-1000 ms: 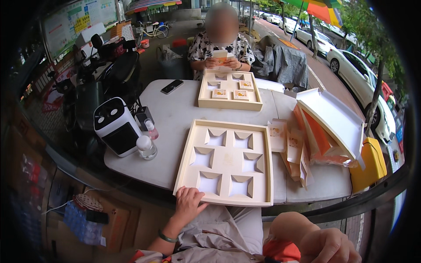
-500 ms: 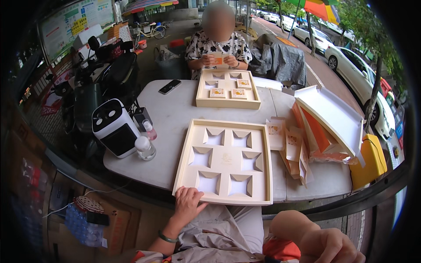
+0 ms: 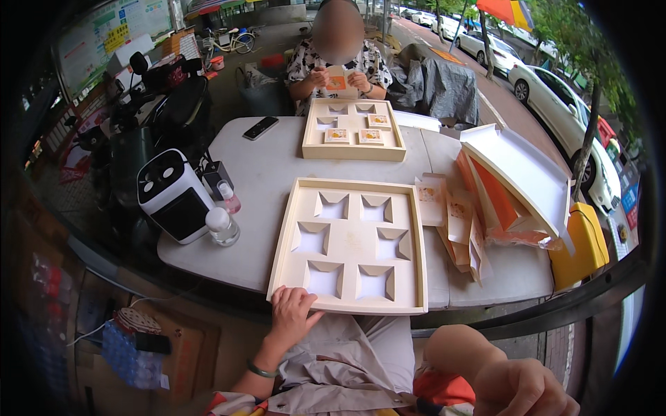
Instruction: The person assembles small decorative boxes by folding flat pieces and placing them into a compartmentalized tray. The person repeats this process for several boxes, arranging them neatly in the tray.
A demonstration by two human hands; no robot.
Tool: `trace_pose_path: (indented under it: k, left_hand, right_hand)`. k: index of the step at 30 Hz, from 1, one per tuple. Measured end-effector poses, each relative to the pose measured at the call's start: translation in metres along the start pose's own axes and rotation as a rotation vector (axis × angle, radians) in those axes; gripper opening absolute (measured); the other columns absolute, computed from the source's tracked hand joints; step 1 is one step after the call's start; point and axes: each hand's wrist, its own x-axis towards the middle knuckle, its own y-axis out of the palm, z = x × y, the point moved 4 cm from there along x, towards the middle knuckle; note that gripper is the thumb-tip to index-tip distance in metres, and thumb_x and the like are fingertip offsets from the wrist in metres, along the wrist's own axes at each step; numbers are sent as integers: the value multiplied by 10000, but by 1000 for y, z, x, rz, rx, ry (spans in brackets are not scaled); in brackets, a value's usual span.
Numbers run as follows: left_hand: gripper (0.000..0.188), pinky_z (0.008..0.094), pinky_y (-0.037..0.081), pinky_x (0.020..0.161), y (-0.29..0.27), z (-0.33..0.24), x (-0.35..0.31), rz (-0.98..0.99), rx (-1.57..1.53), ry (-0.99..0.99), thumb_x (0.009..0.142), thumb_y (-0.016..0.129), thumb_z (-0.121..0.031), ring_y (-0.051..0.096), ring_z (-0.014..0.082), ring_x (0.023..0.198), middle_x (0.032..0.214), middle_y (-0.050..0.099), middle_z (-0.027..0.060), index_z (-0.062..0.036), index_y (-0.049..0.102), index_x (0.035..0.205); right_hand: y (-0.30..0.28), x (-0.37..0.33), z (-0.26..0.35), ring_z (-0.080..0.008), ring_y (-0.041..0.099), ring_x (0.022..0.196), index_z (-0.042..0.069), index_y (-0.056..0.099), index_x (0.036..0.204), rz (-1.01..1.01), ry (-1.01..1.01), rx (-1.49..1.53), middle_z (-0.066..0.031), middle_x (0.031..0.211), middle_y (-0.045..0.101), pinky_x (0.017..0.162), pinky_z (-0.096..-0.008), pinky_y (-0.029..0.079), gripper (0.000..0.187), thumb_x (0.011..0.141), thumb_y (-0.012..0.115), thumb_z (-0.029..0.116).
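Table (image 3: 229, 156) — box (image 3: 350, 244), corner touching left hand (image 3: 292, 315).

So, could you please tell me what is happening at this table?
The person's left hand touches the near-left corner of a shallow box with six square compartments, all unfilled. The right hand is away from it, at the lower right. Across the table, a co-worker holds a small cream-and-orange carton in both hands. A similar box before them holds three small square cartons.

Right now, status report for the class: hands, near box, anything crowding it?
Left hand on near box, near-left corner; right hand off it. Six wells unfilled. Cartons beside its right edge.
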Motion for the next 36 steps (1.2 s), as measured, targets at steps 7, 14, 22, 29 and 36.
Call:
trace_pose_path:
  k: [7,14,22,29,36]
  left_hand:
    - [349,464,332,976,-1,0,1,12,-8,5,680,799,-253,526,246,934,922,526,52,-115,619,945]
    - [366,459,333,977,-2,1,2,9,9,14,681,798,-255,524,251,940,922,523,55,-116,612,965]
    - [370,464,336,973,-3,-1,4,-3,-2,27,681,798,-230,521,250,932,920,517,56,-104,607,972]
    - [405,467,361,964,-4,-1,-2,8,-27,43,683,796,-226,518,293,1039,1070,544,98,-97,619,1023]
    - [410,392,408,823,2,-20,14,108,-152,72,630,809,-183,522,255,936,951,543,57,-111,635,994]
  right_hand:
    - [-3,1,3,-119,576,667,96,661,915,74,37,12,50,963,611,605,-251,448,173,788,685,-20]
    - [0,-3,3,-118,562,686,125,673,944,-69,18,-119,53,1071,594,596,-266,445,166,804,723,52]
    - [-7,-19,4,-101,556,683,144,667,991,155,59,-35,80,1086,590,596,-258,433,208,824,689,22]
    - [-22,-117,-12,-208,584,637,49,641,852,287,735,-567,-67,835,634,567,-301,459,185,746,772,126]
    - [-25,-242,-35,-263,554,853,36,586,982,796,1228,-812,-96,955,562,721,-364,462,392,688,796,188]
